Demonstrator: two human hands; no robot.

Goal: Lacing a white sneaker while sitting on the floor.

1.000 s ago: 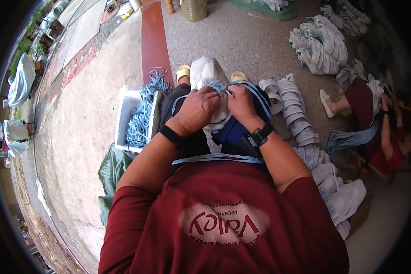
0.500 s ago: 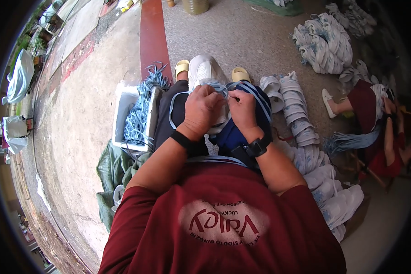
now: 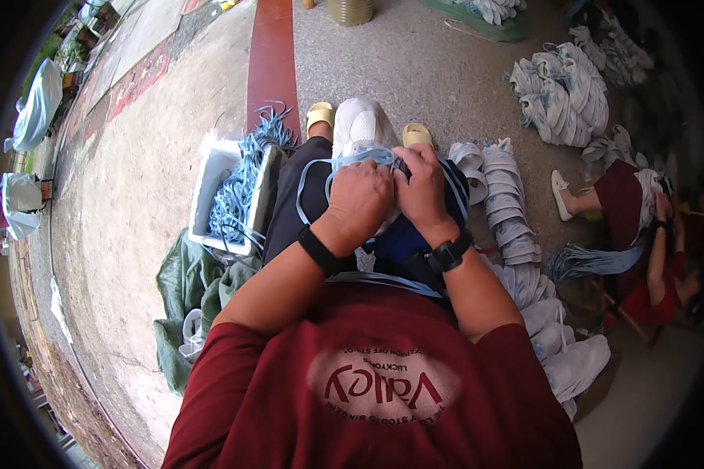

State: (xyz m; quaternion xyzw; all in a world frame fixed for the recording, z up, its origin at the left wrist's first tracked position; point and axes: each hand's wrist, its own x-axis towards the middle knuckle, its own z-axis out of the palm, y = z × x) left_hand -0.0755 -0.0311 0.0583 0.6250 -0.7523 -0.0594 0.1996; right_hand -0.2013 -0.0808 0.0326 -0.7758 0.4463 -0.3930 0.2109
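Observation:
A white sneaker (image 3: 361, 129) rests between my knees, its toe pointing away from me. Over its upper part runs a light blue shoelace (image 3: 313, 164), with a loose loop hanging to the left. My left hand (image 3: 361, 194) is closed, its curled fingers gripping the lace at the shoe's laced part. Close beside it, my right hand (image 3: 420, 184) is bent over the right side of the shoe, thumb and fingers pinched together at the lace. Both sets of fingertips are partly hidden. More blue laces (image 3: 391, 283) lie across my lap.
Left of my leg stands a white foam box (image 3: 199, 205) with blue laces (image 3: 238, 207) spilling out, above a green sack (image 3: 181, 281). Nested white shoes (image 3: 512, 211) form a row at right. A shoe heap (image 3: 559, 94) lies beyond; another person (image 3: 641, 227) works at far right.
My hands have moved closer together over the shoe. The right hand has shifted up and inward, and the left hand has turned with its knuckles facing up. The view has shifted slightly.

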